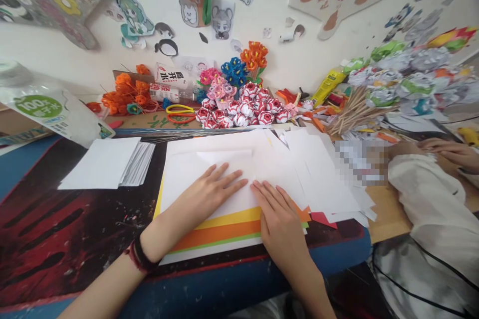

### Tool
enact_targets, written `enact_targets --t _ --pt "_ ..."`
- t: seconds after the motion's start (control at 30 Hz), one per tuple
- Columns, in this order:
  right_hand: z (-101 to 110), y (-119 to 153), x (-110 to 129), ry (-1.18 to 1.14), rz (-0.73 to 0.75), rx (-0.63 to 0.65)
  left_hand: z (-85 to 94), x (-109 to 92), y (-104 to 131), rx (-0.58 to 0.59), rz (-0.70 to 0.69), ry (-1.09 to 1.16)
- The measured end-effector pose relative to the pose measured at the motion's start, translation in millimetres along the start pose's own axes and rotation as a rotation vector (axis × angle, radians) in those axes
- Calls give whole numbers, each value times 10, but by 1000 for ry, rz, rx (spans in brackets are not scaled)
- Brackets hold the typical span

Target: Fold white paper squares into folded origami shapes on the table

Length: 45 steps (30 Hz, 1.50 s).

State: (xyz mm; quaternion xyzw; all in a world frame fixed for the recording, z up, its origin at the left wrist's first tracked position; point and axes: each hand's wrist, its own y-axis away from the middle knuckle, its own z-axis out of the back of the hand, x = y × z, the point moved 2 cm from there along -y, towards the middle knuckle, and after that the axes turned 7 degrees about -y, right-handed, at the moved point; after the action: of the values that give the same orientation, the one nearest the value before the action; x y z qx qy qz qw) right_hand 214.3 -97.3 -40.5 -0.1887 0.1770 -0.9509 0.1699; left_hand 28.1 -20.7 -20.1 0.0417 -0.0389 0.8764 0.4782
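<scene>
Here, both bare hands lie palm-down on a white sheet [183,179] at the middle of the dark mat [108,219]. Left hand [213,190]: fingers fanned wide, flat on the paper, nothing grasped. Right hand [279,217]: fingers nearly together and straight, also flat, no grip; thumb largely out of sight. The fingertips of the two hands almost meet. A paler strip with an edge shows in the white paper just beyond the left fingers; fold or separate piece, cannot tell.

Under the white, on the near side, yellow, orange and green sheets [220,234] show only as bands, the rest covered; number of layers unclear. Loose white papers [318,174] overlap to the right, a red corner poking out beneath.

Left: a stack of small white papers [103,164], slightly fanned; beyond it a large bottle [56,104], tilted in view. Far side: red-and-white flowers [250,107], bunched, individual ones hard to separate. Far right: a co-worker's sleeve [422,184], body cut off by the frame; beside it a pixelated patch, contents unreadable.
</scene>
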Motion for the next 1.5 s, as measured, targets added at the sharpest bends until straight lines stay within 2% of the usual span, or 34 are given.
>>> enact_targets --t 0.2,0.3,0.43,0.57,0.73,1.17,1.5 --pt "101 -222 -134 -73 138 -11 -9 3 14 -33 -2 -2" --pt "122 -403 -142 -68 132 31 -13 -2 21 -44 0 1" --pt "45 -638 -109 0 97 93 -19 -9 27 -50 -5 -9" --pt "-86 -783 -139 6 174 147 -25 -11 27 -67 -14 -19" --pt "-196 -790 -267 -71 244 202 -19 -20 22 -75 2 -22" --pt "-355 -733 -415 -219 218 254 -16 -29 31 -58 21 -16" --pt "-347 -730 -383 -217 217 257 -17 -112 -41 -154 169 2"
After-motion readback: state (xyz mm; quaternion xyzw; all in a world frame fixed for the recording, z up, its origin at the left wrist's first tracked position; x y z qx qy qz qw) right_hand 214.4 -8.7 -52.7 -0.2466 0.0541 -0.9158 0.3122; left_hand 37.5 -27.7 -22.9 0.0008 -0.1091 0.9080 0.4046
